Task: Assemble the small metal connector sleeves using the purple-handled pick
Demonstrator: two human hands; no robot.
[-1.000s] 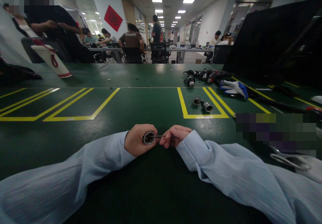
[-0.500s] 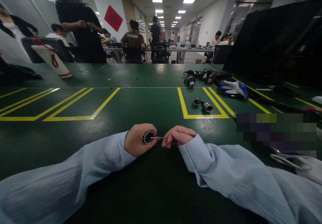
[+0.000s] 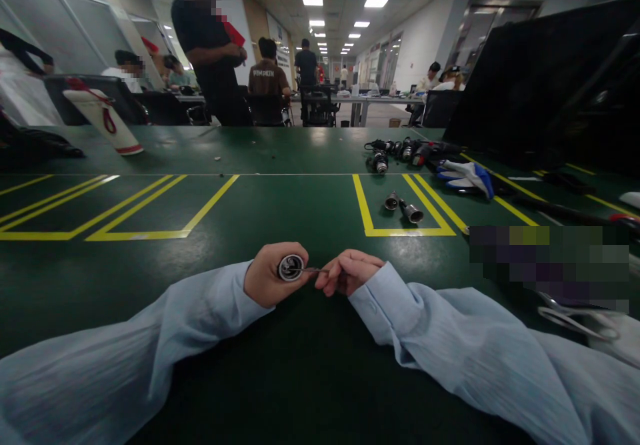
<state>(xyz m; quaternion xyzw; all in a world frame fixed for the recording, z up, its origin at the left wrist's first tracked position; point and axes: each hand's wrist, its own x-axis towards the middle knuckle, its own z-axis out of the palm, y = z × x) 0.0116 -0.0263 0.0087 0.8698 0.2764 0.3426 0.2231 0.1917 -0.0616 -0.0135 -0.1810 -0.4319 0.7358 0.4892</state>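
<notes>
My left hand (image 3: pixel 273 275) is closed around a round, metal-rimmed connector (image 3: pixel 291 267), its hollow end turned towards me. Small pieces show inside that opening, too dim to make out. Between the fingertips of my right hand (image 3: pixel 347 271) is a thin metal tool (image 3: pixel 313 270), slim like tweezers or a pick. Its far end reaches into the connector's mouth; my fingers hide the rest of it. Both hands are held above the green table (image 3: pixel 280 205), close together. Beyond them, a small metal fitting (image 3: pixel 391 200) and a flared metal shell (image 3: pixel 413 213) lie inside a yellow taped box.
Cabled connectors (image 3: pixel 380 161) and a white-and-blue glove (image 3: pixel 465 177) lie at the back right, near a large dark panel (image 3: pixel 545 91). A white tumbler (image 3: pixel 105 121) stands at the left. A person in black (image 3: pixel 207 51) stands past the table's far edge.
Both hands have shifted slightly left, and the connector's mouth has turned a little, showing more of its inside. The thin tool remains in it. The standing person has moved right.
</notes>
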